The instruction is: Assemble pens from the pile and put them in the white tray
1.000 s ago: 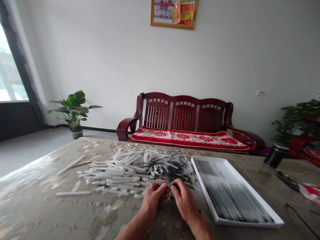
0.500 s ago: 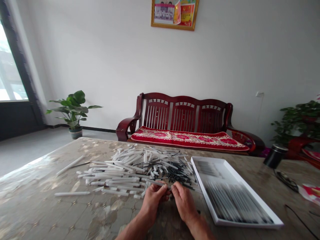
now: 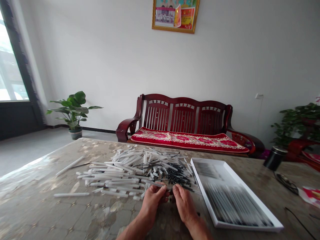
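The tubes (image 3: 122,182) and tray (image 3: 228,173) are white, some small parts (image 3: 175,172) black, the seat cover (image 3: 185,138) red-and-cream floral.

- The left hand (image 3: 154,196) covers the near end of its pale tube (image 3: 155,183) from where I stand.
- Whatever the right hand's (image 3: 183,202) fingertips pinch, if anything, is too small to make out.
- Pens (image 3: 237,201) in the white tray (image 3: 250,228) blur together.
- The framed picture (image 3: 175,18) is cut off above, the red-and-white packet (image 3: 311,195) at the right.
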Tool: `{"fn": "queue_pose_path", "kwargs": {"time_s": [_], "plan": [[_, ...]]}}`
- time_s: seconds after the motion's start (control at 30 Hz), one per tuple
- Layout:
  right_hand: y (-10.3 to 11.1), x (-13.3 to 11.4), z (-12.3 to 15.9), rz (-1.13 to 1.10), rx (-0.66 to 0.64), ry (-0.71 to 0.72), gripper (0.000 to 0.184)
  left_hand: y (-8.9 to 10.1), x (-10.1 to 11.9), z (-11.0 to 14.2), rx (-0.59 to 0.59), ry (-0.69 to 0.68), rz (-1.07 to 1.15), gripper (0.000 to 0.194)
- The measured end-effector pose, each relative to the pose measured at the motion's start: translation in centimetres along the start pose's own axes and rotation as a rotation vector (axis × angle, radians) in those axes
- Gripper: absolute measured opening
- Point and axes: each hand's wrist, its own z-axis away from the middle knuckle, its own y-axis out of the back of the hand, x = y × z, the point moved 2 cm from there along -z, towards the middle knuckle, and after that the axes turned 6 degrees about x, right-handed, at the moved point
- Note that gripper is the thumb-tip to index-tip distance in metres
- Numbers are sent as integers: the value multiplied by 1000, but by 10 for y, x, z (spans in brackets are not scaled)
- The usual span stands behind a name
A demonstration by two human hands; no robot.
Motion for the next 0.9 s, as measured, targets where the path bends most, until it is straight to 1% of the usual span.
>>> {"fn": "queue_pose_path", "kwargs": {"time_s": [0.1, 0.13, 0.3, 0.37, 0.47, 0.6, 0.63, 0.8, 0.9], "plan": [[1, -1, 0, -22, 23, 35, 29, 0, 0, -1, 17, 5, -2, 47], [1, -1, -1, -13, 29, 45, 28, 0, -1, 0, 17, 8, -7, 47], [0, 0, -1, 27, 36, -13, 41, 0, 0, 1, 2, 3, -21, 45], [1, -1, 0, 1, 25, -10, 37, 0, 0, 1, 11, 4, -16, 44], [1, -2, 0, -6, 13, 33, 31, -1, 0, 1, 11, 2, -14, 45], [0, 0, 0, 46, 25, 20, 43, -1, -1, 1, -12, -14, -33, 47], [1, -1, -1, 51, 22, 18, 44, -1, -1, 1, -12, -14, -35, 48], [1, -5, -1, 53, 11, 57, 33, -1, 0, 1, -1, -10, -25, 49], [-3, -2, -1, 35, 35, 36, 39, -1, 0, 0, -21, -23, -28, 49]]}}
